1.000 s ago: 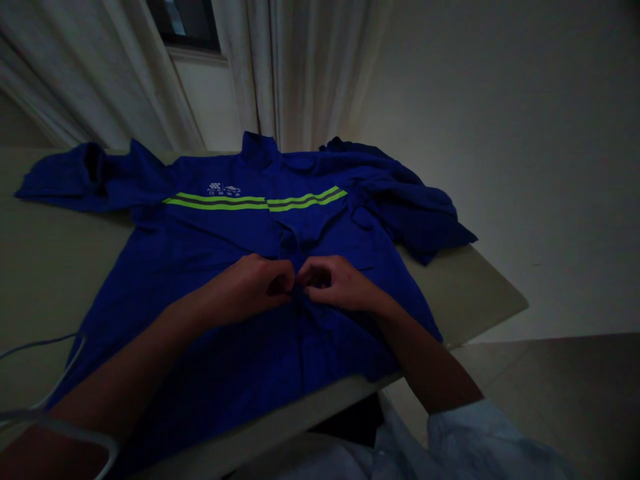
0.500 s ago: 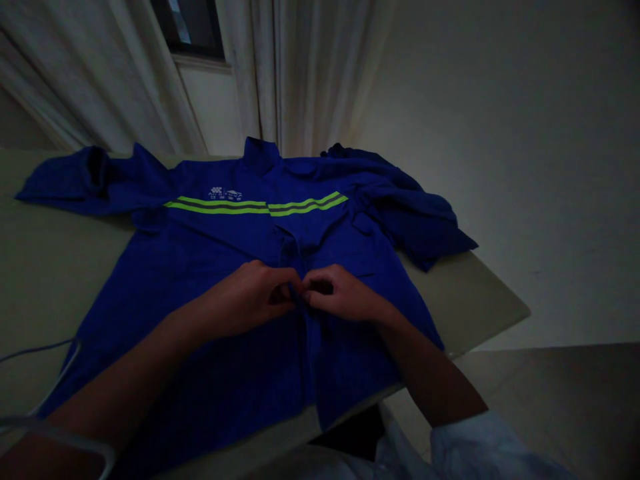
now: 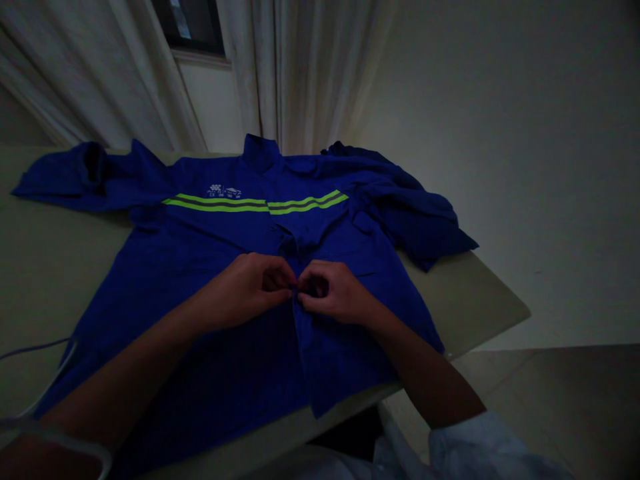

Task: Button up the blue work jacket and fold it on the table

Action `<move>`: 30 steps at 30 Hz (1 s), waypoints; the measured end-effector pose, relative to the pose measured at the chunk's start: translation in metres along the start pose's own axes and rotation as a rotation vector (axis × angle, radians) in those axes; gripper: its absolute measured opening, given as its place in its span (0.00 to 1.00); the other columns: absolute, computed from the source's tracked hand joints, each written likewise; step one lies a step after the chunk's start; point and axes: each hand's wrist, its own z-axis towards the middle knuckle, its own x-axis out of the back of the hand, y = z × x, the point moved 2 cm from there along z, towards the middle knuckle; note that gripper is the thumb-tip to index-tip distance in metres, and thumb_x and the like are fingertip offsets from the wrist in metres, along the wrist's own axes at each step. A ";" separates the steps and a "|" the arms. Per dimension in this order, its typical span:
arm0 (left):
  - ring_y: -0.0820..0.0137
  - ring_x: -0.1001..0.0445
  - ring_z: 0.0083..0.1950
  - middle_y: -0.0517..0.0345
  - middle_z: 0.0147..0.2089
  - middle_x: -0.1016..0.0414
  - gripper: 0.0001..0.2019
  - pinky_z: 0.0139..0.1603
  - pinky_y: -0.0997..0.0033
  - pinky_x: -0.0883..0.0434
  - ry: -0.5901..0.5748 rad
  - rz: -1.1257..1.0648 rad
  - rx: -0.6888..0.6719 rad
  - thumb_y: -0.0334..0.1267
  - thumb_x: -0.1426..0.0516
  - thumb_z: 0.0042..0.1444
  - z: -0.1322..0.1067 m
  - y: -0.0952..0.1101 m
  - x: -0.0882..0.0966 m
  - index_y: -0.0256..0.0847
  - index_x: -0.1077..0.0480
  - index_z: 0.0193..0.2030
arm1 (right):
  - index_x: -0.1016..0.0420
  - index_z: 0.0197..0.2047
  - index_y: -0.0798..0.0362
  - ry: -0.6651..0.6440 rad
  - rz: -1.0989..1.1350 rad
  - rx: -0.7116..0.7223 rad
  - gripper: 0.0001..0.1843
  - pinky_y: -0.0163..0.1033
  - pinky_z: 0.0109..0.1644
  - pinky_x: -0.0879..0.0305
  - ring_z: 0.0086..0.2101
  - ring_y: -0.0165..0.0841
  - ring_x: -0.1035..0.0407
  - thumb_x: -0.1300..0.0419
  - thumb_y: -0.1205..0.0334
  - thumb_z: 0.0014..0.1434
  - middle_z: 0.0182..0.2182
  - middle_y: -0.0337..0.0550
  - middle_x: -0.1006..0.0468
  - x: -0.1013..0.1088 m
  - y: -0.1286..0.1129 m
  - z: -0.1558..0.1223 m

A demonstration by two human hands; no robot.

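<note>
A blue work jacket point(image 3: 215, 240) lies spread front side up, its collar at the far side and its sleeves out to both sides. A yellow-green reflective stripe point(image 3: 220, 204) crosses the chest below a white printed logo. Over the front opening, my left hand point(image 3: 255, 283) pinches the jacket's edge between thumb and fingers. My right hand point(image 3: 335, 290) pinches the same placket from the other side, fingertips meeting the left ones. Whatever small part sits between the fingertips is hidden. Above the hands, the placket gapes a little.
The jacket rests on a pale table point(image 3: 480, 293) whose corner juts out at the right. A white cable point(image 3: 55, 377) loops at the lower left near my left forearm. Behind the table hang light curtains point(image 3: 310, 73) beside a window, with a plain wall to the right.
Both hands have shifted slightly left and their fingertips have come together at the placket. The right front panel's lower edge has moved a little left and up.
</note>
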 end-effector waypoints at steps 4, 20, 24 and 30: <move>0.64 0.16 0.41 0.58 0.39 0.15 0.12 0.40 0.69 0.24 -0.061 -0.083 0.054 0.46 0.33 0.57 0.003 -0.007 -0.001 0.43 0.22 0.43 | 0.23 0.37 0.53 -0.002 -0.090 0.094 0.07 0.33 0.35 0.40 0.30 0.27 0.33 0.31 0.70 0.55 0.32 0.36 0.25 -0.002 -0.002 0.000; 0.74 0.24 0.33 0.61 0.33 0.19 0.11 0.36 0.75 0.31 -0.147 -0.428 0.097 0.36 0.29 0.48 0.010 -0.018 -0.001 0.39 0.25 0.35 | 0.23 0.42 0.51 -0.054 -0.191 0.394 0.03 0.35 0.37 0.34 0.34 0.30 0.29 0.36 0.66 0.64 0.39 0.42 0.22 0.005 -0.008 -0.005; 0.76 0.26 0.33 0.63 0.31 0.21 0.10 0.35 0.76 0.34 -0.151 -0.458 0.116 0.33 0.31 0.47 0.011 -0.019 -0.003 0.40 0.26 0.35 | 0.23 0.42 0.50 -0.069 -0.256 0.426 0.02 0.37 0.42 0.32 0.38 0.33 0.26 0.37 0.63 0.67 0.40 0.44 0.21 0.006 -0.010 -0.006; 0.75 0.29 0.34 0.63 0.34 0.23 0.08 0.37 0.74 0.34 -0.163 -0.437 0.092 0.37 0.34 0.53 0.012 -0.021 -0.005 0.40 0.27 0.38 | 0.21 0.40 0.49 -0.050 -0.451 0.500 0.09 0.40 0.44 0.32 0.37 0.34 0.26 0.41 0.61 0.71 0.39 0.45 0.19 0.001 -0.008 -0.006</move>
